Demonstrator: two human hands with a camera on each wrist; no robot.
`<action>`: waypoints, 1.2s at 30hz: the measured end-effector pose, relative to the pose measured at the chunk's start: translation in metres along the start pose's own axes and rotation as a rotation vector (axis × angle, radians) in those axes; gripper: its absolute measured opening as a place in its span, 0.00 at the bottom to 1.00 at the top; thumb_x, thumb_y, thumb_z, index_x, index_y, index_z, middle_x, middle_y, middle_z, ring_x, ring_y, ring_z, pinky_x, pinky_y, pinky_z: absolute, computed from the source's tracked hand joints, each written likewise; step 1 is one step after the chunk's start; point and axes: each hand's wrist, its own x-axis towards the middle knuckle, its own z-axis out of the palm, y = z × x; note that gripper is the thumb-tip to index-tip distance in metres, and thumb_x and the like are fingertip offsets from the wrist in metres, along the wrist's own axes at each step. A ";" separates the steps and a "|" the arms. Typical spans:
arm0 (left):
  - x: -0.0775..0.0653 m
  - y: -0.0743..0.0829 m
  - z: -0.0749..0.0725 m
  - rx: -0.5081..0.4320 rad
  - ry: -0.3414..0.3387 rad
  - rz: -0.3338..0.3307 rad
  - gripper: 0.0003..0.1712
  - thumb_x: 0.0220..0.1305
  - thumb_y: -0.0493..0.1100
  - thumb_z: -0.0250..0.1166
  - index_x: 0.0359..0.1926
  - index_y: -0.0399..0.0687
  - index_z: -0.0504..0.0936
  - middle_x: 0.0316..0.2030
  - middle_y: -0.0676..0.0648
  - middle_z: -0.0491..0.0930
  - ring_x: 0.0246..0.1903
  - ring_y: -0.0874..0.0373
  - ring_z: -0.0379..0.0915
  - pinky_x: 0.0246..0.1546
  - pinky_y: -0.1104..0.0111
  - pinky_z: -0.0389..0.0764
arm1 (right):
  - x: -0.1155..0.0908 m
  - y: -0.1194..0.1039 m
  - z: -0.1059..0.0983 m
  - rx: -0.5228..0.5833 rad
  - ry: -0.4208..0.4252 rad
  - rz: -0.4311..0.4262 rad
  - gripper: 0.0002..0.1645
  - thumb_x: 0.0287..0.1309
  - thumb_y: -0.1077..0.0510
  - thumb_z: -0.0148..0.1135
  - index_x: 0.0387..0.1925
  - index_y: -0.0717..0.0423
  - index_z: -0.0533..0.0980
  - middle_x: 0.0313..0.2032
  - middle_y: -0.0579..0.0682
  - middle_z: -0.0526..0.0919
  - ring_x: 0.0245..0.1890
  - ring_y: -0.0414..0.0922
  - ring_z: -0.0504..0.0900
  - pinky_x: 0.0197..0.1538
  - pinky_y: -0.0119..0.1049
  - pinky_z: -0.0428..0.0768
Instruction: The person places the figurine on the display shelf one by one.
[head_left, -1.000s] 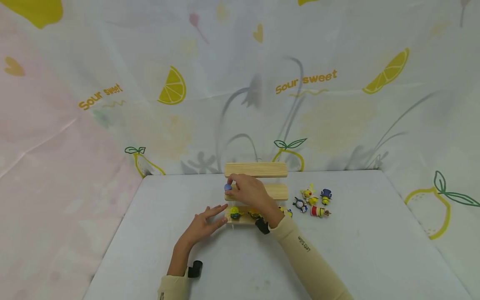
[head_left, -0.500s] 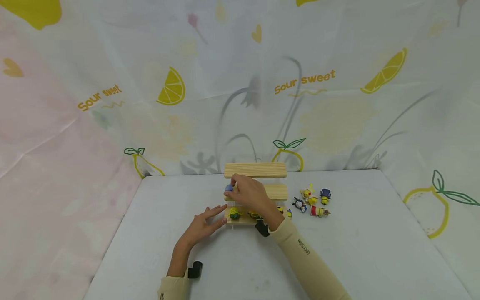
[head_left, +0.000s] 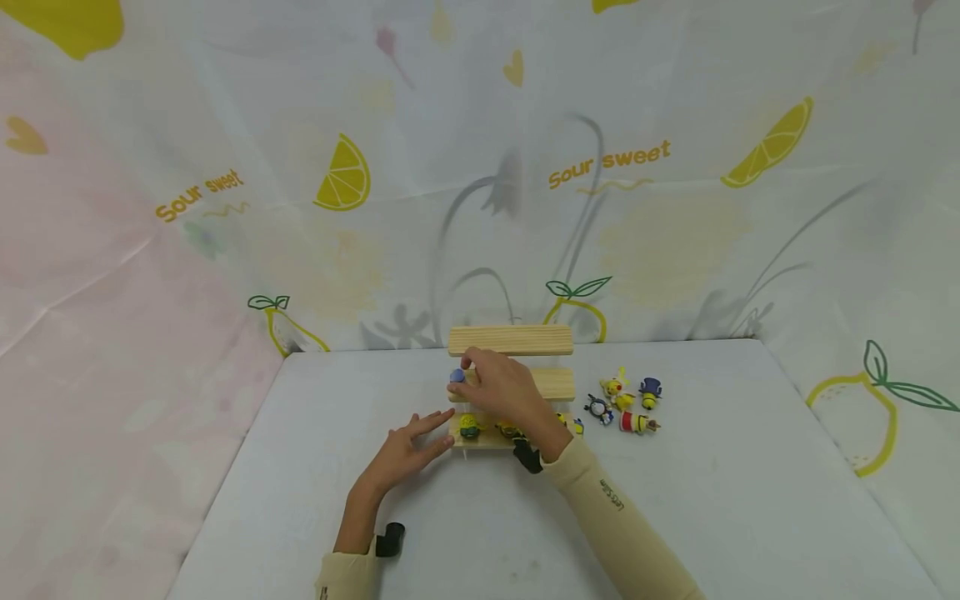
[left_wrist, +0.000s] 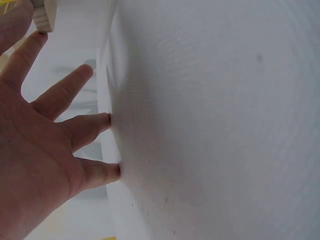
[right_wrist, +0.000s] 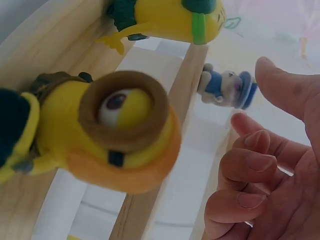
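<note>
A small blue-hatted figurine (head_left: 457,377) stands at the left end of the middle shelf (head_left: 557,384) of a three-tier wooden rack. Around it is my right hand (head_left: 504,387); in the right wrist view the thumb and index fingertip sit to either side of the blue hat (right_wrist: 246,90), with gaps showing. The other fingers of that hand are loosely bent. My left hand (head_left: 405,454) is spread beside the bottom shelf (head_left: 483,442), one fingertip touching the shelf's end and two fingertips on the white tabletop. Minion figurines, including a green-and-yellow one (head_left: 469,426), occupy the bottom shelf.
Right of the rack lie a yellow figurine (head_left: 617,390), a purple-hatted one (head_left: 650,392), a dark penguin-like one (head_left: 598,409) and a red-and-white one (head_left: 639,422). The top shelf (head_left: 512,340) overhangs at the back, before a printed cloth backdrop (head_left: 420,250).
My right hand's finger and thumb have parted slightly from the blue-hatted figurine, which stays on the middle shelf. The left hand holds its place.
</note>
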 end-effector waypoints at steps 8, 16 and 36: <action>-0.001 0.000 -0.002 0.009 -0.003 0.006 0.29 0.59 0.63 0.60 0.62 0.71 0.70 0.63 0.48 0.64 0.66 0.36 0.43 0.55 0.31 0.33 | -0.009 0.011 -0.011 0.018 0.011 -0.005 0.23 0.54 0.36 0.61 0.44 0.46 0.75 0.22 0.43 0.72 0.18 0.40 0.69 0.20 0.34 0.68; 0.001 -0.003 -0.002 0.009 -0.002 0.034 0.31 0.59 0.63 0.59 0.63 0.67 0.70 0.63 0.48 0.64 0.66 0.36 0.43 0.55 0.31 0.33 | -0.019 0.026 -0.030 0.012 0.002 0.004 0.24 0.55 0.39 0.62 0.46 0.49 0.75 0.21 0.43 0.71 0.16 0.40 0.68 0.18 0.34 0.66; 0.000 -0.003 0.000 0.007 -0.011 0.036 0.29 0.60 0.62 0.60 0.62 0.70 0.70 0.64 0.47 0.64 0.67 0.39 0.43 0.57 0.33 0.32 | -0.056 0.079 -0.052 0.067 0.107 -0.014 0.20 0.56 0.43 0.63 0.45 0.50 0.76 0.21 0.44 0.68 0.13 0.39 0.61 0.17 0.33 0.59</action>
